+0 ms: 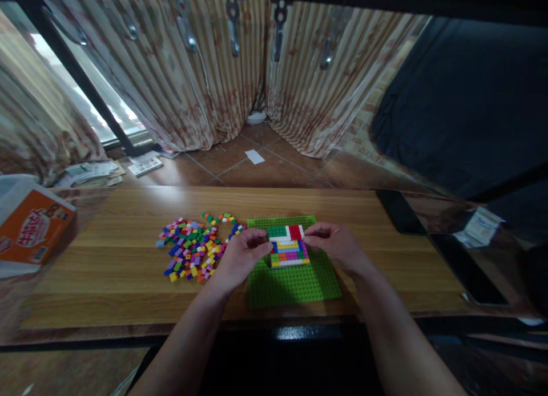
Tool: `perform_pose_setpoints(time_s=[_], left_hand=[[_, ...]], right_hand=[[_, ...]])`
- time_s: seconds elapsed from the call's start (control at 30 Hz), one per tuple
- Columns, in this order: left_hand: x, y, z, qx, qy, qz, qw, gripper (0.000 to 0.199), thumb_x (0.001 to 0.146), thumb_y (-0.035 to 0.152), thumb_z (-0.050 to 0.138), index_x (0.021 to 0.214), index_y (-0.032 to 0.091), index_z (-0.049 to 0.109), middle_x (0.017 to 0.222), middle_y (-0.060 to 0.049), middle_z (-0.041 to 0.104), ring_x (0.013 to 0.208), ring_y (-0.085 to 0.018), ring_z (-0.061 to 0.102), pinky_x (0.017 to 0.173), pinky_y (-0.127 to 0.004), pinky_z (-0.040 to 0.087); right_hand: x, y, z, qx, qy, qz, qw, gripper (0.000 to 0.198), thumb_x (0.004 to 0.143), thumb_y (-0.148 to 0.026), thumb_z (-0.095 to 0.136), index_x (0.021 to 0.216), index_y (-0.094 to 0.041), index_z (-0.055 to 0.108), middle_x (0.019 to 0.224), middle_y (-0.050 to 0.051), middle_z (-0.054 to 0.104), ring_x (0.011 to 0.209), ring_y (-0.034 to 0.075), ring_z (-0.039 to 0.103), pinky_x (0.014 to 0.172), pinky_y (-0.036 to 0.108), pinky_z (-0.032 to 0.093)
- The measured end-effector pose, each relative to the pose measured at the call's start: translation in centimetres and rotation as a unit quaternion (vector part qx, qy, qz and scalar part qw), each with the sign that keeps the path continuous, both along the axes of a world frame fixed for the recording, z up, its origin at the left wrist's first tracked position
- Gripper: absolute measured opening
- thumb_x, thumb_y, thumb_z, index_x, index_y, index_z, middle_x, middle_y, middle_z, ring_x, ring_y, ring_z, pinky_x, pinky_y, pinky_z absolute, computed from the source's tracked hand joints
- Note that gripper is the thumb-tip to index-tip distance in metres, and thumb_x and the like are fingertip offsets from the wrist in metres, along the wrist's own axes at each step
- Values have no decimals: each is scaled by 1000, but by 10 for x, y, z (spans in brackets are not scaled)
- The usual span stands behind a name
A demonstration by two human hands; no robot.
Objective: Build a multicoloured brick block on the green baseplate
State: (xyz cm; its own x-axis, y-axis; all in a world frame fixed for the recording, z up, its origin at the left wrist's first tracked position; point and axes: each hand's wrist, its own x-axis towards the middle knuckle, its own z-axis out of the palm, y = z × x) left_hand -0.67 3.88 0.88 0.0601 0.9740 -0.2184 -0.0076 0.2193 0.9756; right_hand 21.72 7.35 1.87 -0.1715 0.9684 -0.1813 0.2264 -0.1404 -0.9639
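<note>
A green studded baseplate [295, 287] lies on the table with a block of multicoloured toy bricks [289, 256] on it. At the block's far side is a brick panel [286, 232] in green, white and red. My left hand [240, 258] grips the panel's left edge between thumb and fingers. The right edge is pinched by my right hand [338, 246]. Whether the panel touches the bricks beneath, I cannot tell. Left of my left hand spreads a pile of loose bricks [192, 247] in many colours.
Two dark phone-like slabs, one farther back [400, 211] and one nearer [468, 269], lie at the right of the wooden table [107, 270]. A plastic tub with an orange label [36, 225] stands at far left. Striped curtains [205, 88] hang beyond the tiled floor.
</note>
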Motion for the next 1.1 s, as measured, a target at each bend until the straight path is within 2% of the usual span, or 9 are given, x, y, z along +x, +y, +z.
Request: perform_pose_setpoints(time_s=[0.2, 0.47, 0.57, 0.67, 0.77, 0.9, 1.0, 1.1], left_hand=[[5, -1, -1, 10, 26, -1, 1000, 42, 60, 21, 77, 98, 14, 62, 76, -2, 67, 70, -15, 62, 66, -26, 46], [6, -2, -2, 22, 26, 6, 999, 38, 60, 18, 76, 95, 14, 62, 75, -1, 65, 71, -15, 61, 67, -27, 46], [5, -1, -3, 32, 37, 2, 999, 34, 61, 19, 75, 93, 14, 64, 82, -3, 67, 76, -16, 62, 70, -28, 48], [5, -1, -2, 33, 12, -23, 999, 33, 67, 21, 73, 98, 15, 66, 92, -6, 70, 81, -17, 64, 74, -29, 50], [8, 0, -3, 35, -3, -32, 999, 33, 70, 23, 71, 101, 15, 66, 96, -6, 71, 82, -17, 66, 75, -29, 51], [16, 2, -9, 53, 27, -3, 998, 27, 74, 23, 67, 99, 15, 67, 100, -8, 71, 85, -18, 66, 78, -30, 51], [22, 1, -15, 63, 48, 21, 997, 21, 77, 25, 64, 96, 15, 66, 96, -8, 71, 85, -19, 66, 80, -31, 51], [27, -1, -19, 76, 75, 33, 994, 21, 80, 27, 63, 98, 16, 65, 95, -8, 71, 86, -20, 66, 80, -32, 51]], right_hand=[[0, 3, -6, -71, 63, -18, 995, 28, 54, -35, 83, 68, -16, 67, 57, -1, 63, 49, 8, 51, 51, 25, 42], [-1, 4, -12, -131, 107, -53, 984, 36, 47, -35, 88, 70, -16, 67, 60, 0, 65, 50, 9, 56, 55, 27, 51], [-1, 2, -11, -133, 108, -49, 984, 37, 48, -35, 88, 70, -15, 68, 61, 0, 66, 50, 8, 56, 56, 25, 52], [3, 0, -7, -138, 103, -36, 984, 38, 50, -36, 88, 75, -15, 70, 66, 2, 68, 54, 9, 58, 57, 24, 52], [11, 0, -3, -132, 108, -54, 984, 36, 54, -39, 87, 77, -17, 70, 70, 2, 68, 57, 10, 59, 57, 24, 54], [20, 3, 0, -106, 73, -98, 987, 29, 65, -41, 81, 77, -18, 67, 71, 3, 67, 56, 10, 58, 52, 23, 54], [16, 4, 0, -120, 53, -76, 988, 25, 74, -41, 75, 82, -19, 66, 80, 5, 70, 58, 12, 62, 51, 23, 54], [9, 2, 0, -144, 48, -56, 987, 22, 80, -41, 69, 85, -20, 66, 80, 7, 72, 62, 14, 65, 54, 24, 55]])
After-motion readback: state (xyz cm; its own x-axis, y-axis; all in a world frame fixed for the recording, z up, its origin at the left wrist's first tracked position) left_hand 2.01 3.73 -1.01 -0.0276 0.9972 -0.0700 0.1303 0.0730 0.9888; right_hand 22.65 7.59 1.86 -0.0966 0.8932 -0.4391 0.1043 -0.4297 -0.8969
